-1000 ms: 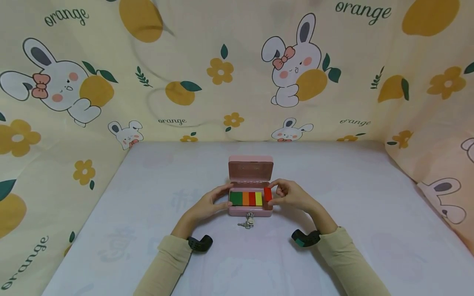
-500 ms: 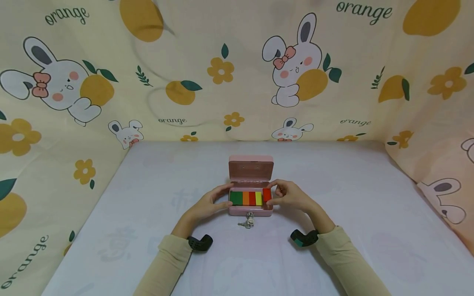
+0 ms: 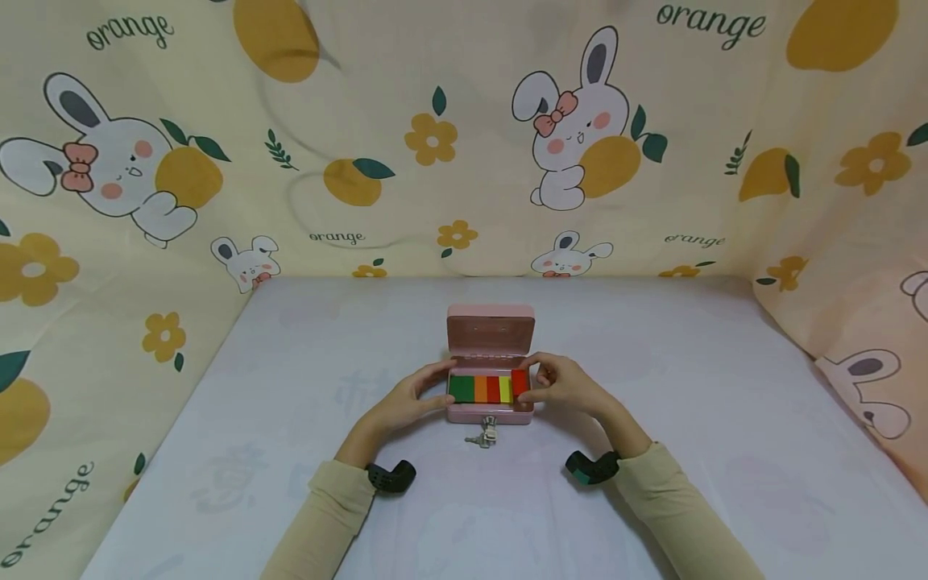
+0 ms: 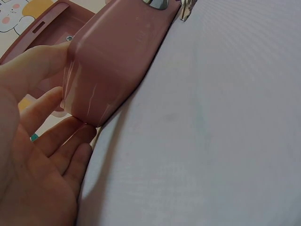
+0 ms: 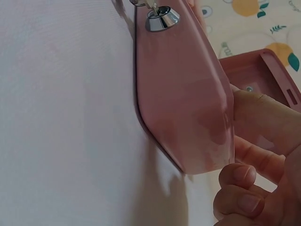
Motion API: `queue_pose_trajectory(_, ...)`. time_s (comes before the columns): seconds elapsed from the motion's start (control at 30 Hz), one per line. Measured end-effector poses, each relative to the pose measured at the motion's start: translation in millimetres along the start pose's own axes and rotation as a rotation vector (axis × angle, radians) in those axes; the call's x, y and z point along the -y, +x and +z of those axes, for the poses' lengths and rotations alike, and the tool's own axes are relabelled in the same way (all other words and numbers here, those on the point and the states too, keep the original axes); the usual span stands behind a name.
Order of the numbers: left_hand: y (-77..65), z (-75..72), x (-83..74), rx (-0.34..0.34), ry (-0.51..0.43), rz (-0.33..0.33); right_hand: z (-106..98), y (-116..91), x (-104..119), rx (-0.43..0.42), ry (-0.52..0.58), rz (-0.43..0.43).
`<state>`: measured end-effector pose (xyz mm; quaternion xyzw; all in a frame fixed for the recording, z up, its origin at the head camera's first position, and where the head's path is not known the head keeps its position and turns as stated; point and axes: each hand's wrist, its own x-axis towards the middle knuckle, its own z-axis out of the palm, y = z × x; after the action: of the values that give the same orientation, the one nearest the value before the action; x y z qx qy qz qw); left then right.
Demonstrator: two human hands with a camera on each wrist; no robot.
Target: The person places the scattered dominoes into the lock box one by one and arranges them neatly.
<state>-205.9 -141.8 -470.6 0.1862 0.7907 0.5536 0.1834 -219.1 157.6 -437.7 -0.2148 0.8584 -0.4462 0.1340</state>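
Note:
A pink metal cash box (image 3: 473, 414) stands with its lid (image 3: 490, 332) raised. Inside lies a row of coloured blocks: green (image 3: 461, 389), orange (image 3: 481, 389), red (image 3: 494, 389) and yellow (image 3: 506, 389). My right hand (image 3: 571, 383) pinches another red block (image 3: 519, 382) between thumb and index finger at the row's right end, overlapping the yellow one in the head view. My left hand (image 3: 406, 400) grips the box's left end, with thumb and fingers against its wall (image 4: 108, 70). In the right wrist view, the box wall (image 5: 183, 94) hides the pinched block.
A silver lock with keys (image 3: 486, 433) sits at the box's front. The white table (image 3: 290, 346) meets a printed cloth backdrop (image 3: 406, 89) behind and at the sides. Each wrist wears a dark camera band, the left one (image 3: 392, 477) and the right one (image 3: 591, 467).
My right hand has shifted slightly left, carrying the red block from the box's right wall up to the yellow block. My left hand and the box have stayed in place.

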Motion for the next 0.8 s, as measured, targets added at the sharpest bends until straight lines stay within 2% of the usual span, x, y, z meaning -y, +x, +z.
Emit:
queue_pose_trajectory(0.33, 1.0, 0.3, 2.6, 0.002, 0.001, 0.001, 3.9, 1.4, -2.9, -0.020, -0.057, 0.038)
queue_pose_trajectory(0.67, 0.3, 0.6, 2.0, -0.004, 0.003, -0.006, 7.5, 2.5, 2.7, -0.027, -0.176, 0.069)
queue_pose_trajectory(0.8, 0.2, 0.5, 1.8, -0.004, -0.002, -0.006, 7.8, 1.9, 5.9, -0.022, -0.186, 0.071)
